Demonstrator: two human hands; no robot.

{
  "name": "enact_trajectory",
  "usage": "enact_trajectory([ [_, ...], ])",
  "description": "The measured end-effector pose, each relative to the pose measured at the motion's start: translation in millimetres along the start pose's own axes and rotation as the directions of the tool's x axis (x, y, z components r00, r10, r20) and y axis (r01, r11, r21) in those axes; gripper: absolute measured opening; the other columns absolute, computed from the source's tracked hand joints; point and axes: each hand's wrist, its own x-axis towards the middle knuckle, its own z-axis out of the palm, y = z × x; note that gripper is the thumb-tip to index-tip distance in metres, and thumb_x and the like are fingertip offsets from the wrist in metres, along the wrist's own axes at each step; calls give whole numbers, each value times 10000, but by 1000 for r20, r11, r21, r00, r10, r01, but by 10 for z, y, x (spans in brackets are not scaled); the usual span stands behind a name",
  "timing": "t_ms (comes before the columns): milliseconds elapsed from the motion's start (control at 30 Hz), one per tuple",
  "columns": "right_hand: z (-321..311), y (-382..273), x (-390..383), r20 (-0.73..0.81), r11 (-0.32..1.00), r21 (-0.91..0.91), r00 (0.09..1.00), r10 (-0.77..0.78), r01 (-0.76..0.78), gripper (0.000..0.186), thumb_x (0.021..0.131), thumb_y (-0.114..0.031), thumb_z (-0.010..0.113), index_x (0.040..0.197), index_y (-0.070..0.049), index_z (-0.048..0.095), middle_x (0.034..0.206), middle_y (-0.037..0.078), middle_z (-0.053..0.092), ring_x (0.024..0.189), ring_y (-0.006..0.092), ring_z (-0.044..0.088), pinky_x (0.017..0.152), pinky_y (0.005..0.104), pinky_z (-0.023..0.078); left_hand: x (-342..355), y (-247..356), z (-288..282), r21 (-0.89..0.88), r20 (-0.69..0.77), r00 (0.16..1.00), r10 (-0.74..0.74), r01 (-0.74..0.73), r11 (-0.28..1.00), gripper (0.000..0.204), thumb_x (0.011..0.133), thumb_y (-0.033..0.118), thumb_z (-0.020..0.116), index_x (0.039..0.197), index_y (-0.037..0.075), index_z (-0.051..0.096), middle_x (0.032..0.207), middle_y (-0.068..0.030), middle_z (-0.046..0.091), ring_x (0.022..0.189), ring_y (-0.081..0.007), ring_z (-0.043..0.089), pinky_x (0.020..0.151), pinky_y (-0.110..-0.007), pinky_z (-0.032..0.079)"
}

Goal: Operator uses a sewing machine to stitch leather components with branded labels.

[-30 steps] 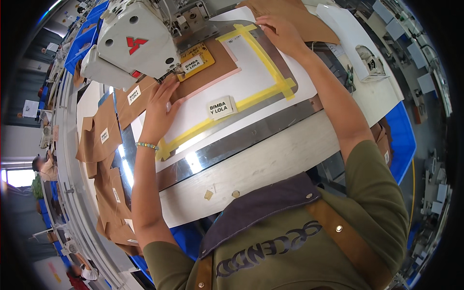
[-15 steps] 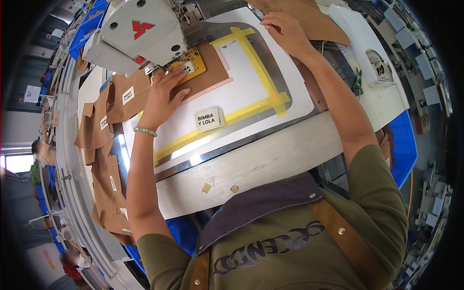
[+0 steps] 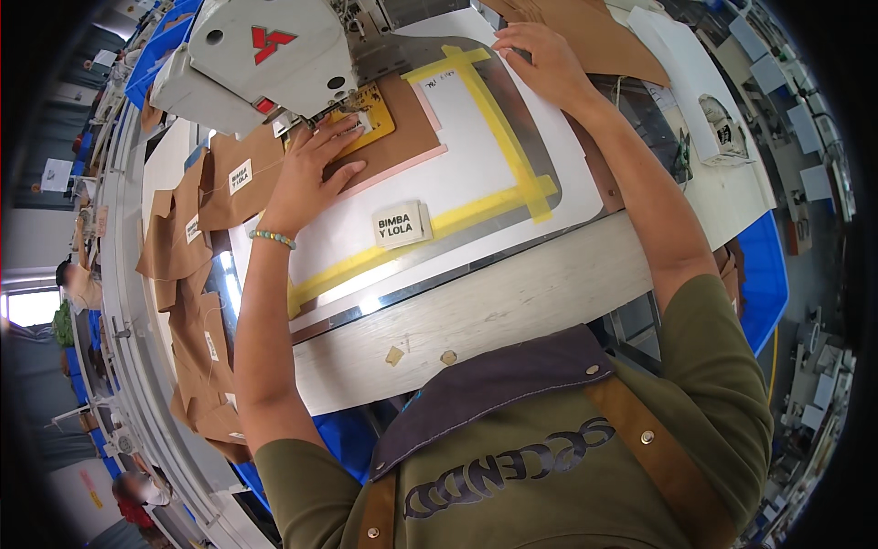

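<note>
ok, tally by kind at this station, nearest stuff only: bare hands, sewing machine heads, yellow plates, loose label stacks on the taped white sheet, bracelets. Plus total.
Bare hands: 2 (left hand, right hand)
Sewing machine head: 1
Yellow plate: 1
Loose stack of white labels: 1
Beaded bracelet: 1
Total: 6

Pale worktable [image 3: 521, 284], scuffed front strip. Shiny metal plate [image 3: 226, 274] set on or into it, can't tell; yellow-taped white sheet [image 3: 476, 151] over that. Sewing machine [image 3: 265, 64] upper left. Brown cloth pieces [image 3: 194, 316] heaped left. White box [image 3: 677, 78] right.
</note>
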Motion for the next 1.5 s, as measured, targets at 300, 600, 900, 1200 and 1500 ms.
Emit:
enact_trajectory([
  [300,-28,8,13,-16,1000,-22,1000,0,0,180,1018,-155,704,1148,-69,792,1310,56,767,1355,298,625,1142,437,496,15,-9,-8,42,-3,1000,0,0,999,481,973,183,768,1439,81,699,1581,-70,616,1557,-363,432,1281,-488,344],
  [600,-37,-49,-2,4,1000,-19,1000,25,-25,170,1023,-175,698,1117,-75,797,1313,48,765,1361,294,619,1143,437,493,128,22,8,-23,-24,994,-108,108,994,468,985,198,763,1435,87,702,1543,-136,636,1435,-412,529,1244,-466,364],
  [900,-56,-109,0,27,999,2,999,39,-39,163,1022,-162,686,1104,-73,796,1297,57,766,1343,298,628,1137,441,492,107,-210,105,-94,-77,971,-226,219,971,488,998,251,773,1433,53,676,1407,-232,688,1334,-401,588,1143,-453,453],
  [1200,-86,-86,-8,16,1000,11,1000,-11,11,175,1017,-143,687,1132,-63,791,1267,74,775,1300,303,656,1105,439,520,-205,-371,-41,-200,-156,966,-206,173,964,604,866,215,883,1381,-21,674,1521,-154,598,1376,-333,600,1155,-390,468],
  [1500,-1005,-107,15,39,962,110,968,248,-251,229,987,-190,720,1170,-73,795,1237,81,781,1248,295,680,1067,425,541,-346,-563,-57,-308,-111,961,-255,210,928,601,867,150,853,1439,49,700,1561,-83,587,1460,-273,539,1250,-378,399],
])
